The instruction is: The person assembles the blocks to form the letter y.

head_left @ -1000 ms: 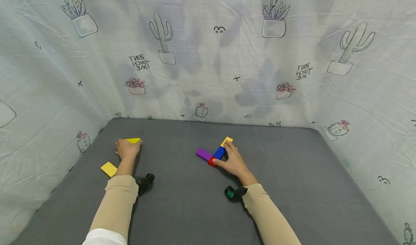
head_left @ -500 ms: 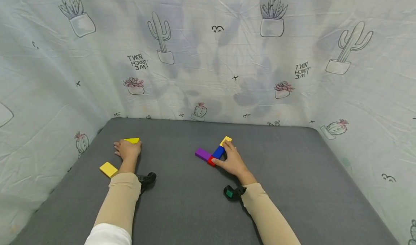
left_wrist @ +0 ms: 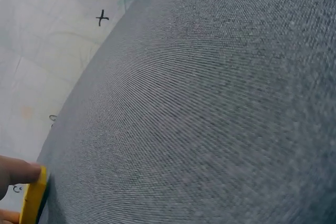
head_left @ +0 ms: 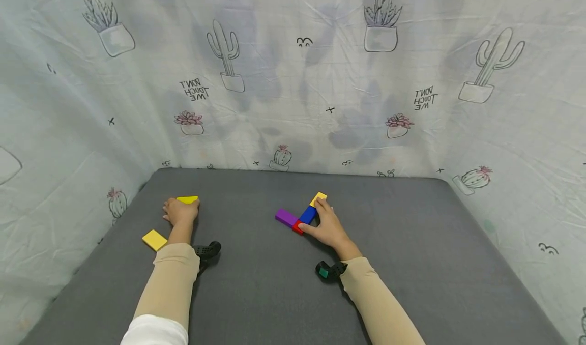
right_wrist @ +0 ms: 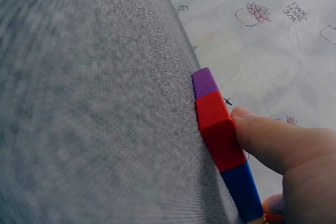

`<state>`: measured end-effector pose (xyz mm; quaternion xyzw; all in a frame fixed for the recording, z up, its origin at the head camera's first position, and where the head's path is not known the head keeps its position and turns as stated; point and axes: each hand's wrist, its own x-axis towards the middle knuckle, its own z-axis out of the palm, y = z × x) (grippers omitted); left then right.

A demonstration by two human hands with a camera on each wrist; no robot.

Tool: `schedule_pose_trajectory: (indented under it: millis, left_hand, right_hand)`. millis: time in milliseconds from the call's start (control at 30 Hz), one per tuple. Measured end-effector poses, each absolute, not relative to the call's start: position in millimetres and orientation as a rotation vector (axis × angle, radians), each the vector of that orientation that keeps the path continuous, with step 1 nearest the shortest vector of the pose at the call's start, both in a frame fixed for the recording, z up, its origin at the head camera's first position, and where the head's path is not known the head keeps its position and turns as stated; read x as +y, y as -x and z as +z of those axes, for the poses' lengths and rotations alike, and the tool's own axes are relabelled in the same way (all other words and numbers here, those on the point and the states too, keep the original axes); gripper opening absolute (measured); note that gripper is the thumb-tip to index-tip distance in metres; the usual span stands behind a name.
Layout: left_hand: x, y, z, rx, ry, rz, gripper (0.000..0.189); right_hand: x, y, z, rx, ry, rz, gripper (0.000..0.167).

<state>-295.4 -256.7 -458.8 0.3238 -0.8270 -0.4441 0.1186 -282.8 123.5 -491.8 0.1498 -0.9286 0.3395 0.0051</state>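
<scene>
From my station, the head camera looks forward and down from above, taking in most of the grey fabric-covered tabletop (head_left: 261,284) and the white cactus-print cloth backdrop (head_left: 293,90). My left wrist camera skims low over the weave, rolled sideways, with the flat yellow block (left_wrist: 34,198) in its lower-left corner. My right wrist camera, also rolled, faces leftward, close on the smooth red rectangular block (right_wrist: 223,137); all three views share the yellow block.
</scene>
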Motion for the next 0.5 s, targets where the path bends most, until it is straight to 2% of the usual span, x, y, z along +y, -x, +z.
schedule_pose_trajectory:
  millis: [500]
  left_hand:
    - [-255.2,290.0,-457.2,-2.314,-1.025,-1.266,0.066]
  right_hand:
    - [124.6,282.0,-490.5,-2.917,-0.448,1.061,0.09]
